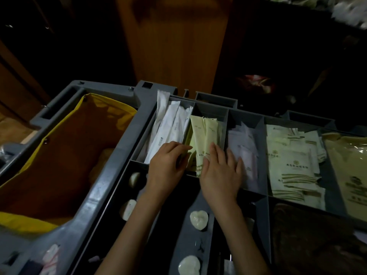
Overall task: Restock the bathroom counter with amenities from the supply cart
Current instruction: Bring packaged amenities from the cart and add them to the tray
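Pale green sachets (200,135) in a compartment of the cart tray (111,175), lower ends under both hands, left hand (168,163) with fingers bent against their left edge, grip unclear, right hand (220,173) lying flat across them, fingers straight, sachets long, slim, crimped tops, dark print.

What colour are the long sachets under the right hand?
Pale yellow-green sachets, clearest in the head view.
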### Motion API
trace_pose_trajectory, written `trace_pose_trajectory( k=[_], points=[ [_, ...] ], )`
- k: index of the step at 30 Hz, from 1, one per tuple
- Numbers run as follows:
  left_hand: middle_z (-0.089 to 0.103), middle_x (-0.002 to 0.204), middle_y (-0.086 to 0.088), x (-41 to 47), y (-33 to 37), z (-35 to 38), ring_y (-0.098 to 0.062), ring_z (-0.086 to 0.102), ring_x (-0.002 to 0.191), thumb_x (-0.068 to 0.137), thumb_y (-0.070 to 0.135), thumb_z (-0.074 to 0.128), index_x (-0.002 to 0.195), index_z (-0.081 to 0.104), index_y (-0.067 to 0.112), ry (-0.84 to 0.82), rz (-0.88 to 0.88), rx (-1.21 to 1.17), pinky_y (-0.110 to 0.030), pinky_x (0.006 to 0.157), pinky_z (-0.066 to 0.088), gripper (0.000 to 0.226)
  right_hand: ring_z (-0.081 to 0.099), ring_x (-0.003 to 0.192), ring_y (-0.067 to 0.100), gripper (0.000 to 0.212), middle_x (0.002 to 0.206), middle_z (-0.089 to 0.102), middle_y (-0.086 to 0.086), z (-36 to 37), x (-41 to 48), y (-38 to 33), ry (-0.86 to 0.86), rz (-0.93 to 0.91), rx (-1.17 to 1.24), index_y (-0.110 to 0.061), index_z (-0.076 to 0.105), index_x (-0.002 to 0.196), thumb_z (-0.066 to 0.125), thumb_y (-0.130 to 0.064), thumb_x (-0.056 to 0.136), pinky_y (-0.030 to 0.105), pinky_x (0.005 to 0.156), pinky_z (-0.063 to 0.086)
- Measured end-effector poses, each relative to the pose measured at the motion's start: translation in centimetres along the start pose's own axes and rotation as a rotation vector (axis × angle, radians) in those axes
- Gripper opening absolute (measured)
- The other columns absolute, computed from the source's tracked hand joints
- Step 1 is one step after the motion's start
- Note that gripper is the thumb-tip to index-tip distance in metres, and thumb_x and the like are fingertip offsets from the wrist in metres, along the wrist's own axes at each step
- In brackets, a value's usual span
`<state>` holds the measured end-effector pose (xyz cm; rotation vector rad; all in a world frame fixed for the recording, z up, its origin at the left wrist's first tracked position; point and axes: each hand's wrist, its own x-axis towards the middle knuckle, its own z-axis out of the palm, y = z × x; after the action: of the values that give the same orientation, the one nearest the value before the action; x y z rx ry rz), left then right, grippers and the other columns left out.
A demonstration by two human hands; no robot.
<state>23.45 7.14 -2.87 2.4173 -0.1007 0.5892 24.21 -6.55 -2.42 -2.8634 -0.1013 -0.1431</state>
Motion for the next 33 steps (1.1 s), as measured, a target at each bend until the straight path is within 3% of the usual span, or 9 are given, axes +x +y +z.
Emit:
trace_pose_trajectory(
  k=[3, 7, 12, 17, 23, 26, 29, 33],
  points=[
    [0.064, 0.092, 0.005, 0.0, 0.2, 0.0, -0.013, 0.059, 0.087, 0.085, 0.017, 0.068, 0.105, 0.071, 0.018, -0.014, -0.011, -0.006, -0.028, 0.071, 0.050, 0.019, 0.006, 0.148, 0.030, 0.066, 0.161, 0.018, 0.003, -0.8, 0.2, -0.4, -0.185, 0.026, -0.081, -0.018, 0.005, 0.155, -0.006, -0.045, 0.096, 0.048, 0.118, -0.001],
    [0.065, 0.094, 0.003, 0.1, 0.2, 0.1, -0.015, 0.059, 0.090, 0.084, 0.016, 0.068, 0.105, 0.070, 0.018, -0.026, -0.021, -0.008, -0.029, 0.072, 0.049, 0.022, 0.001, 0.148, 0.034, 0.055, 0.157, 0.026, 0.013, -1.5, 1.5, -0.9, -0.294, 0.022, -0.111, -0.027, -0.006, 0.154, 0.009, -0.043, 0.103, 0.049, 0.119, -0.007],
    [0.065, 0.094, 0.002, 0.2, 0.2, 0.0, -0.017, 0.059, 0.089, 0.081, 0.011, 0.069, 0.107, 0.070, 0.017, -0.057, -0.013, 0.018, -0.030, 0.072, 0.049, 0.027, 0.019, 0.145, 0.032, 0.050, 0.146, 0.046, 0.011, -0.7, 1.0, -1.1, -0.065, 0.022, 0.035, -0.034, 0.022, 0.151, 0.030, -0.041, 0.102, 0.047, 0.118, -0.006],
    [0.066, 0.093, 0.002, 0.2, 0.3, 0.0, -0.018, 0.059, 0.088, 0.080, 0.009, 0.069, 0.108, 0.070, 0.016, -0.063, -0.017, 0.025, -0.029, 0.072, 0.048, 0.028, 0.039, 0.137, 0.031, 0.051, 0.125, 0.064, 0.008, 0.1, 1.1, -0.7, 0.135, 0.033, 0.136, -0.025, 0.042, 0.144, 0.055, -0.032, 0.095, 0.049, 0.118, -0.006],
    [0.067, 0.096, 0.004, 0.1, 0.4, 0.0, -0.016, 0.058, 0.092, 0.082, 0.015, 0.069, 0.109, 0.070, 0.019, -0.063, -0.050, -0.001, -0.025, 0.073, 0.045, 0.027, 0.054, 0.120, 0.027, 0.057, 0.114, 0.067, 0.006, 0.6, 1.3, -0.5, 0.312, 0.085, 0.246, -0.018, 0.058, 0.130, 0.076, -0.031, 0.078, 0.047, 0.117, -0.001],
    [0.067, 0.098, 0.005, 0.1, 0.6, 0.0, -0.014, 0.058, 0.093, 0.087, 0.025, 0.065, 0.107, 0.070, 0.019, -0.061, -0.059, -0.019, -0.025, 0.075, 0.045, 0.021, 0.059, 0.105, 0.022, 0.031, 0.094, 0.071, -0.003, 0.6, 1.0, -0.5, 0.411, 0.094, 0.314, -0.019, 0.070, 0.108, 0.073, -0.033, 0.080, 0.050, 0.115, 0.009],
    [0.065, 0.099, 0.009, 0.2, 0.7, 0.1, -0.010, 0.057, 0.097, 0.090, 0.035, 0.060, 0.105, 0.071, 0.021, -0.038, -0.104, -0.087, -0.023, 0.079, 0.046, 0.024, 0.058, 0.092, 0.015, 0.018, 0.078, 0.069, -0.003, 0.3, 1.1, -0.5, 0.476, 0.101, 0.443, -0.019, 0.073, 0.086, 0.064, -0.035, 0.086, 0.038, 0.113, 0.013],
    [0.065, 0.093, 0.011, 0.2, 1.3, -0.1, -0.008, 0.057, 0.092, 0.087, 0.051, 0.055, 0.103, 0.073, 0.023, 0.029, -0.213, -0.274, -0.028, 0.076, 0.050, 0.037, 0.051, 0.096, -0.006, 0.025, 0.085, 0.070, -0.004, -0.3, 0.7, -0.7, 0.472, 0.065, 0.659, -0.020, 0.073, 0.102, 0.051, -0.030, 0.095, 0.034, 0.105, 0.026]
  ],
)
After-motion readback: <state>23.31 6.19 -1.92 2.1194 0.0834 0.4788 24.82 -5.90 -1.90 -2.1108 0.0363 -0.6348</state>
